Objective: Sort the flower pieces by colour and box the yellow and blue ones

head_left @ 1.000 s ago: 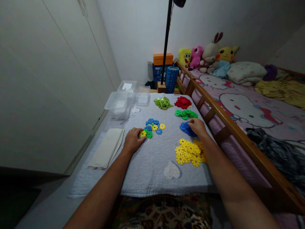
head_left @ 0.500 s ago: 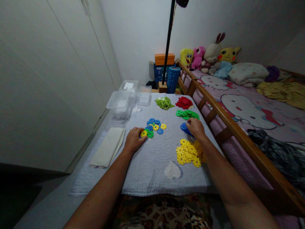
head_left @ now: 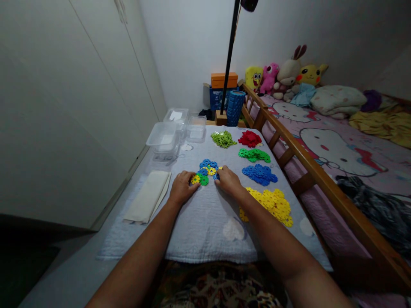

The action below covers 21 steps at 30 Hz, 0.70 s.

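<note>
A cluster of slotted snowflake discs lies in the middle of the table, with blue discs (head_left: 205, 164), a green disc (head_left: 204, 180) and yellow ones. At its left end, my left hand (head_left: 183, 187) has thumb and fingertips closed on the edge of a yellow disc (head_left: 195, 179). My right hand (head_left: 229, 182) is at the cluster's right end, fingers pinched at a blue disc (head_left: 215, 176) that they largely cover. Partly behind that hand shows another yellow disc. To the right lie a blue disc pile (head_left: 260, 174) and a yellow disc pile (head_left: 272, 204), the latter partly under my forearm.
Green discs (head_left: 254, 155), red pieces (head_left: 249, 139) and light green pieces (head_left: 223, 139) form piles farther back. Clear plastic boxes (head_left: 164, 134) stand back left, near a folded cream cloth (head_left: 148, 196). A wooden bed rail (head_left: 289, 145) runs along the right side.
My right hand has moved left from the blue pile to the right end of the cluster, uncovering the blue pile. My left hand stays at the yellow disc. The view has shifted slightly.
</note>
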Available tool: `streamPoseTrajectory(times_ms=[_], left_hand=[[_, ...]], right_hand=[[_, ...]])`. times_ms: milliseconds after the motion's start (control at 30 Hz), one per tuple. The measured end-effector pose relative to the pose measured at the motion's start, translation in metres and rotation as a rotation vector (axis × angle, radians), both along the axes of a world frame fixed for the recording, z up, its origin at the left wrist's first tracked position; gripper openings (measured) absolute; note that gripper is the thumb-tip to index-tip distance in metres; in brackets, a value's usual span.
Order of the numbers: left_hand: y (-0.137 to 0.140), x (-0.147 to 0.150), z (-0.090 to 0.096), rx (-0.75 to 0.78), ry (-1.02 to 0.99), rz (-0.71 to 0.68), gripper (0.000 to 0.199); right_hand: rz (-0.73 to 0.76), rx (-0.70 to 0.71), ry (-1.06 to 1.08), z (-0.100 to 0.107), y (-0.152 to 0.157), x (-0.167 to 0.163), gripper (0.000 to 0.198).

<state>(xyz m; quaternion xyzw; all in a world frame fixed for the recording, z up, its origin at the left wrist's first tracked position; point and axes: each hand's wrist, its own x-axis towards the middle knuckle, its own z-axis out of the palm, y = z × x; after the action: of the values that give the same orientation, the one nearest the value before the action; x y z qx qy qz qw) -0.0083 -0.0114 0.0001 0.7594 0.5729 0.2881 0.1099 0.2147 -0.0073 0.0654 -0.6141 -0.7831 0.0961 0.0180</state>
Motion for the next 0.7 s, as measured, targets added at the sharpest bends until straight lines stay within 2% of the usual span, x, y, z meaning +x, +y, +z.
streamPoseTrajectory(times_ms=[167,400,567,700], left_hand=[[-0.001,0.001,0.002,-0.001,-0.001,0.001,0.033],[-0.001,0.001,0.002,-0.005,-0.004,0.006,0.034],[-0.001,0.001,0.002,-0.008,-0.005,0.004,0.033],[-0.001,0.001,0.002,-0.012,0.006,0.004,0.033]], right_hand=[[-0.005,-0.004,-0.028,-0.001,-0.002,-0.001,0.030],[0.086,-0.019,0.003,0.003,-0.009,0.010,0.027],[-0.006,0.003,0.131,0.009,0.000,0.055,0.025],[-0.199,0.078,0.286,0.013,0.014,0.109,0.021]])
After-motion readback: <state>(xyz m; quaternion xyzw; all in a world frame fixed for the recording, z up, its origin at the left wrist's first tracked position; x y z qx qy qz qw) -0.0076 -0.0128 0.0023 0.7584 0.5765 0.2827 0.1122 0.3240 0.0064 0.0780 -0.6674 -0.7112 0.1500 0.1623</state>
